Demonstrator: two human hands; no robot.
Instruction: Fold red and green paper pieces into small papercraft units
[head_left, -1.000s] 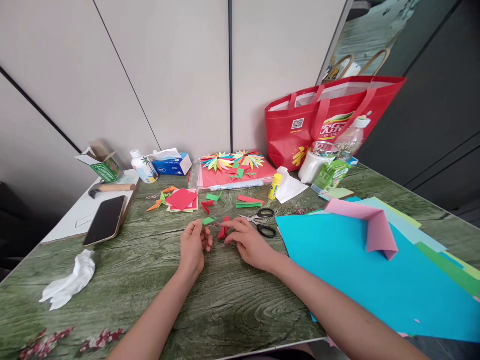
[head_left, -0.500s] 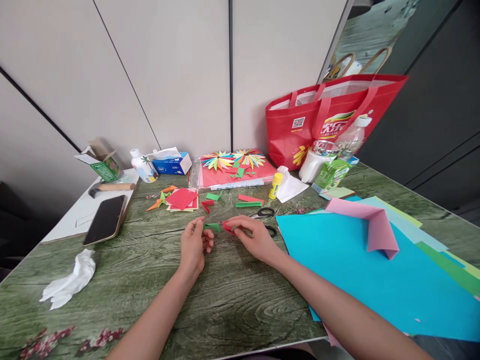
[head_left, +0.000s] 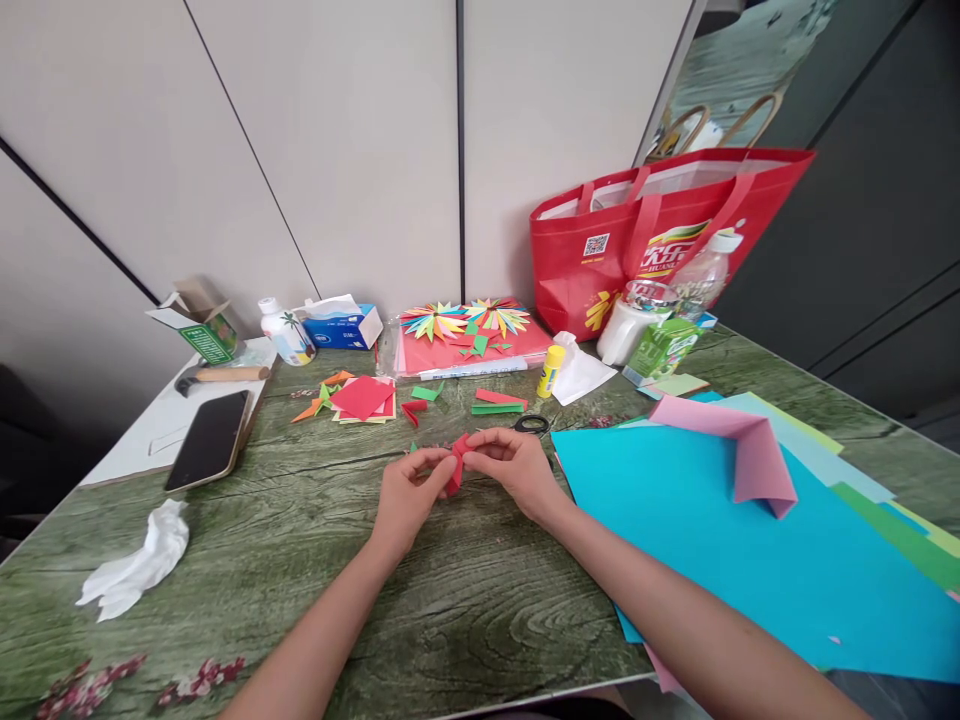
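Between my two hands is a piece of folded red paper (head_left: 457,470), held just above the table. My left hand (head_left: 409,492) pinches its left side between thumb and fingers. On the upper right side, my right hand (head_left: 517,470) grips it the same way. A bit of green paper (head_left: 413,447) shows behind my left fingers, mostly hidden. Scissors (head_left: 531,425) lie behind my right hand, with one black handle loop visible. Farther back are red and green folded strips (head_left: 499,402), a small red folded piece (head_left: 413,411) and a green one (head_left: 428,393).
Square paper sheets (head_left: 365,398) lie behind my left hand. A yellow glue stick (head_left: 551,371) stands near a white tissue (head_left: 583,372). Large blue paper (head_left: 675,520) covers the right side. A phone (head_left: 210,440) and a hammer (head_left: 225,374) are left. A red bag (head_left: 577,270) stands behind.
My left hand has let go of the green paper and moved right to grip the red piece. My right hand has turned the red paper upright between both hands.
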